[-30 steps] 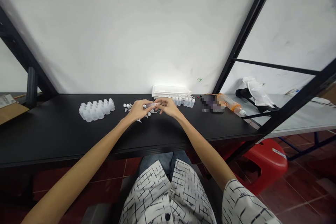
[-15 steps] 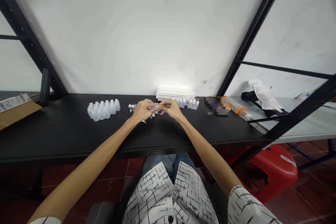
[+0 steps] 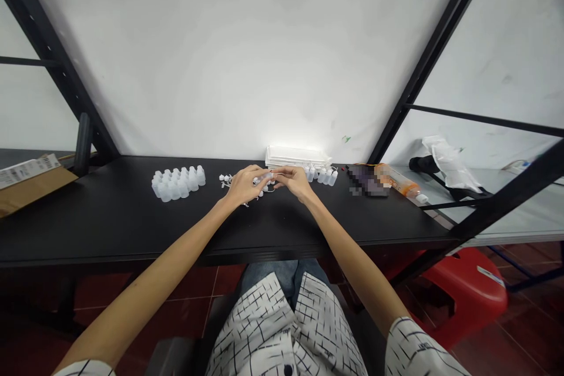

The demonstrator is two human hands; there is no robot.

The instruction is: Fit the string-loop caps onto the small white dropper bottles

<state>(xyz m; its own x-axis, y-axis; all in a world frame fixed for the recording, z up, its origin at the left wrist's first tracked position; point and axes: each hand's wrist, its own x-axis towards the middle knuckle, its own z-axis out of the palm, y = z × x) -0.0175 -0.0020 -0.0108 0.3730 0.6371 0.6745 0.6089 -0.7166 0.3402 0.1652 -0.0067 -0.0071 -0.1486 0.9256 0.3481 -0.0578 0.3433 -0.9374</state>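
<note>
Above the black table (image 3: 132, 229) my two hands meet near the middle. My left hand (image 3: 245, 184) is closed on a small translucent bottle (image 3: 263, 178) lying on its side. The fingertips of my right hand (image 3: 294, 181) are pinched at the bottle's right end; what they grip there is too small to make out. White caps (image 3: 226, 178) with thin strips lie around and partly under my left hand. At the left stands a block of several uncapped translucent bottles (image 3: 176, 184). Several capped bottles (image 3: 326, 176) stand to the right of my right hand.
A white stack of trays or sheets (image 3: 297, 156) rests against the wall. Farther right lie a blurred dark object (image 3: 368, 182) and an orange-labelled bottle (image 3: 399, 181). A cardboard box (image 3: 35, 182) is at the far left. Black frame posts rise on both sides.
The whole view has shifted slightly, so things appear a little farther right. My hands remain together at the small bottle, with a slight change in the fingers.
</note>
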